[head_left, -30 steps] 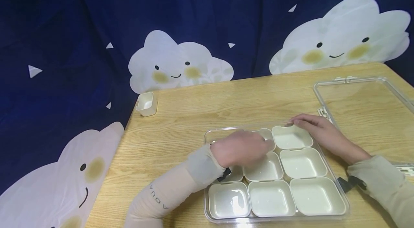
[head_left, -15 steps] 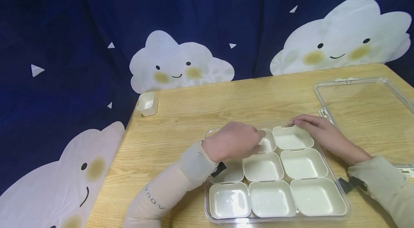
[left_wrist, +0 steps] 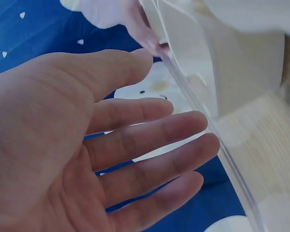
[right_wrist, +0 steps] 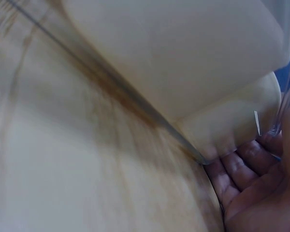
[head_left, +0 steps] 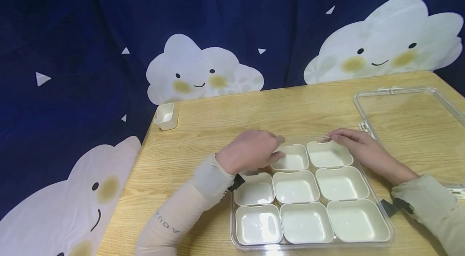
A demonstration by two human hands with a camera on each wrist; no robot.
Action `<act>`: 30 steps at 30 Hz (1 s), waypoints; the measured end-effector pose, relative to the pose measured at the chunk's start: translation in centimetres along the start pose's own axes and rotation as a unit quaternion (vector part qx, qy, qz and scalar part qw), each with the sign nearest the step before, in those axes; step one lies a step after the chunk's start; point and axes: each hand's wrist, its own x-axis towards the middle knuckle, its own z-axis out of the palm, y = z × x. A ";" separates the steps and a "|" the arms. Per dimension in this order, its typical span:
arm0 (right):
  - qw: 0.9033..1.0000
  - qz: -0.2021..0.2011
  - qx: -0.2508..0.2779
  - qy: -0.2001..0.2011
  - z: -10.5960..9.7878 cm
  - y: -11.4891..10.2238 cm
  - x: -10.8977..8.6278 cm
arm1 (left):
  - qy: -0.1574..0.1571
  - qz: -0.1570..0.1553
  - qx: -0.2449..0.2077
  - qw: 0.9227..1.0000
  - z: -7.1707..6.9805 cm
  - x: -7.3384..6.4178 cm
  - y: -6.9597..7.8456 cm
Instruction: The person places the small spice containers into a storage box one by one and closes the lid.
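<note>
A clear plastic box (head_left: 308, 246) holds several cream cups in rows, such as the back middle cup (head_left: 292, 159). My left hand (head_left: 250, 150) is over the box's back left corner and hides most of it. In the left wrist view its fingers (left_wrist: 159, 159) are spread and nearly straight, holding nothing, beside the box's clear wall and a cup (left_wrist: 246, 67). My right hand (head_left: 359, 149) grips the back right corner of the box, near the back right cup (head_left: 329, 155). Its fingers (right_wrist: 239, 169) bend against the corner in the right wrist view.
A single cream cup (head_left: 166, 116) stands near the table's far left edge. A clear lid (head_left: 396, 91) with white clasps lies at the right. Behind the wooden table (head_left: 203, 126) hangs a dark blue curtain (head_left: 218, 9) with cloud figures.
My left hand has drawn back leftward from over the back middle cup, uncovering it and the middle left cup. The right hand stays at the box's corner.
</note>
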 end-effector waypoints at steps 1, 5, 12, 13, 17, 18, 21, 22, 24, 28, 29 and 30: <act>1.000 0.001 -0.001 0.000 0.0 0.0 0.0 | -0.001 -0.002 -0.006 1.000 -0.1 -0.1 -0.3; 1.000 0.000 0.002 0.000 0.0 0.1 0.0 | 0.009 -0.017 -0.027 0.999 -0.4 -0.4 -1.4; 1.000 0.006 0.001 0.002 -0.1 -0.1 -0.1 | 0.045 -0.057 -0.061 0.995 -0.4 -0.7 -4.2; 1.000 0.005 -0.003 0.001 -0.1 -0.2 -0.1 | 0.049 -0.065 -0.068 0.994 -0.3 -0.7 -4.7; 1.000 0.008 -0.006 0.001 0.0 -0.1 -0.1 | 0.074 -0.093 -0.095 0.988 0.4 -1.0 -6.8; 1.000 0.010 -0.008 0.002 0.0 0.0 -0.1 | 0.081 -0.102 -0.101 0.986 0.6 -1.1 -7.4; 1.000 0.011 -0.010 0.002 0.0 0.1 -0.1 | 0.107 -0.134 -0.118 0.978 1.2 -1.6 -9.2; 1.000 0.012 -0.010 0.003 0.0 0.2 -0.1 | 0.116 -0.146 -0.123 0.975 1.4 -1.7 -9.8; 1.000 0.013 -0.007 0.004 0.0 0.2 -0.1 | 0.135 -0.169 -0.128 0.968 1.8 -2.0 -10.8; 1.000 0.007 -0.007 0.007 0.0 0.2 -0.1 | 0.164 -0.208 -0.141 0.954 2.7 -2.6 -12.3; 1.000 0.005 -0.008 0.008 0.0 0.2 -0.1 | 0.172 -0.216 -0.146 0.950 2.9 -2.7 -12.6; 1.000 0.004 -0.008 0.009 0.0 0.2 -0.1 | 0.179 -0.224 -0.151 0.946 3.1 -2.9 -13.0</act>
